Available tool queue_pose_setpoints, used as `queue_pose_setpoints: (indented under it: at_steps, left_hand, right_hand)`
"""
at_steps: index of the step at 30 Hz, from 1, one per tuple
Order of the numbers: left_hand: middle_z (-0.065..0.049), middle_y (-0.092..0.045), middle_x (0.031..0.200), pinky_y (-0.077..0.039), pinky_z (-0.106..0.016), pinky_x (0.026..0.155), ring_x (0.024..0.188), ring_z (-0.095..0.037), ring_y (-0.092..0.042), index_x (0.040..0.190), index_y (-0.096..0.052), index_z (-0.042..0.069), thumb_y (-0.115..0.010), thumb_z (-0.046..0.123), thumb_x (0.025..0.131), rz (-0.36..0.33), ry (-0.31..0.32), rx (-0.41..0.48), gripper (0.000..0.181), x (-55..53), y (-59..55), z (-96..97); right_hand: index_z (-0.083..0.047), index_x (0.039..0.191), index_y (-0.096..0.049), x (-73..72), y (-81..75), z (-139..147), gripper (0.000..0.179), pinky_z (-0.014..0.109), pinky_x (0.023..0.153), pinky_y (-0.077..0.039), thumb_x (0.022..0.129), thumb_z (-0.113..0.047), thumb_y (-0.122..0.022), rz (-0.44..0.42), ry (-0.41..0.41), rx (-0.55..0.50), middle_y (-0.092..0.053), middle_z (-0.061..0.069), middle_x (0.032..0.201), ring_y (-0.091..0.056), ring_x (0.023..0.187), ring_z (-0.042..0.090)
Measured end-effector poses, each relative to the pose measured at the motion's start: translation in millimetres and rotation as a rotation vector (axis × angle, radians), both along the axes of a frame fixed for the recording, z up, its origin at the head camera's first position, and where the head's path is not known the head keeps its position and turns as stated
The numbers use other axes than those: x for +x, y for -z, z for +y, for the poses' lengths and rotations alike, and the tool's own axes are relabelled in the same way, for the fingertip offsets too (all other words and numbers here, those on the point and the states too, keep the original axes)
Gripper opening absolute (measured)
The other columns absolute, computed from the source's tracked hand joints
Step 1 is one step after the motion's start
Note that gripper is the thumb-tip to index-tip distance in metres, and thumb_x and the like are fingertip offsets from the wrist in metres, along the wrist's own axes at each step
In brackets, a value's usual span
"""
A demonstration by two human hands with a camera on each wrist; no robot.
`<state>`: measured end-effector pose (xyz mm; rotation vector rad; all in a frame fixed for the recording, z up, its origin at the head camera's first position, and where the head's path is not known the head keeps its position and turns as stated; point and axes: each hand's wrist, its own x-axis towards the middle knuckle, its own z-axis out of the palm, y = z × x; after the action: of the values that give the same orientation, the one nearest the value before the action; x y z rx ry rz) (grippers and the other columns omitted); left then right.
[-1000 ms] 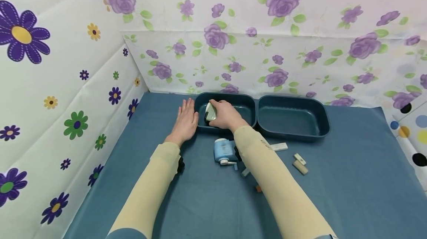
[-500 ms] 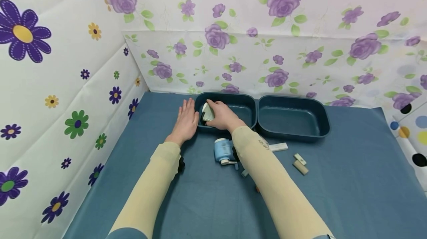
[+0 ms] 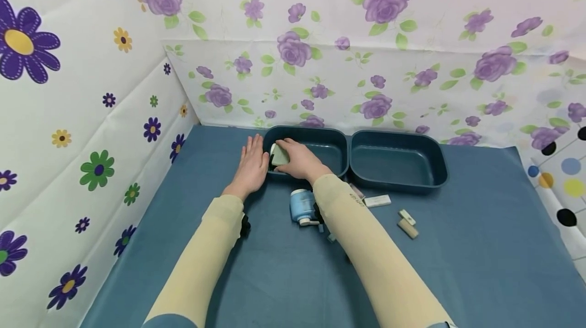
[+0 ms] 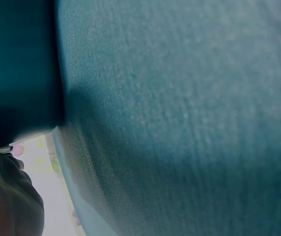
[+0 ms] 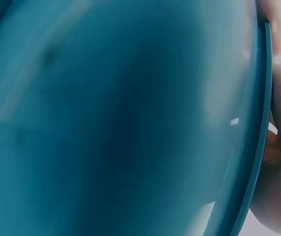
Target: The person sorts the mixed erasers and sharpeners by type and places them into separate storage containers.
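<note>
My right hand [image 3: 301, 160] reaches into the left dark blue tray [image 3: 336, 137] in the head view. Thumb and fingers grip a small pale green and white item with a black edge [image 3: 280, 155], near the tray's left end; its kind cannot be told. Against the outer left wall of that tray rests my left hand [image 3: 251, 168], fingers straight and pointing away from me. In the left wrist view, part of the left hand [image 4: 15, 196] shows beside the tray wall [image 4: 22, 64]. The right wrist view shows the tray wall [image 5: 251, 182] close up, with part of the right hand [image 5: 280, 187] beyond it.
A second dark blue tray [image 3: 398, 183] adjoins on the right. In front lies a light blue hand-crank pencil sharpener [image 3: 302, 206], partly behind the right wrist. White [image 3: 377, 201] and tan [image 3: 407, 228] eraser-like blocks lie to the right. A flowered wall sheet [image 3: 256, 84] rises behind the trays.
The right hand has slid left inside the tray with the pale green item, closer to the left end. The left hand keeps its place at the tray's wall.
</note>
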<state>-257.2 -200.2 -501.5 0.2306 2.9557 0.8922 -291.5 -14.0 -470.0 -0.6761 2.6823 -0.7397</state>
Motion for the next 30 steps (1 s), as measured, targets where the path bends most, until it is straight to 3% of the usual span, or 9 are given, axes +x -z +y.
queue_pose_setpoints:
  at_steps: [8, 19, 30]
  left_hand:
    - [-0.015, 0.002, 0.179, 0.007, -0.050, 0.131, 0.164, -0.029, 0.014, 0.171, -0.007, 0.000, -0.024, 0.032, 0.120, 0.000, 0.007, 0.006, 0.062, -1.3, -1.1, -2.3]
    - [-0.015, 0.000, 0.179, 0.005, -0.050, 0.132, 0.164, -0.029, 0.013, 0.171, -0.007, 0.000, -0.026, 0.029, 0.120, 0.006, 0.003, 0.008, 0.062, 0.7, 0.3, -0.2]
    - [-0.015, 0.001, 0.179, 0.006, -0.051, 0.131, 0.164, -0.030, 0.013, 0.171, -0.006, 0.000, -0.025, 0.030, 0.120, 0.000, 0.002, 0.006, 0.062, 2.1, -0.6, 0.2]
  right_hand:
    - [-0.020, 0.172, -0.029, 2.7, -4.1, -2.0, 0.083, 0.049, 0.126, -0.032, 0.104, -0.037, -0.074, -0.015, -0.040, 0.004, -0.015, 0.010, 0.179, -0.025, 0.161, 0.033]
    - [-0.021, 0.174, -0.019, 5.4, -2.9, -1.5, 0.088, 0.049, 0.129, -0.026, 0.105, -0.043, -0.069, -0.034, -0.025, 0.034, -0.009, 0.007, 0.180, -0.018, 0.163, 0.033]
    - [-0.022, 0.174, -0.016, 8.4, -2.3, -1.2, 0.088, 0.049, 0.127, -0.030, 0.105, -0.045, -0.067, -0.043, 0.002, 0.030, -0.006, 0.009, 0.180, -0.018, 0.163, 0.030]
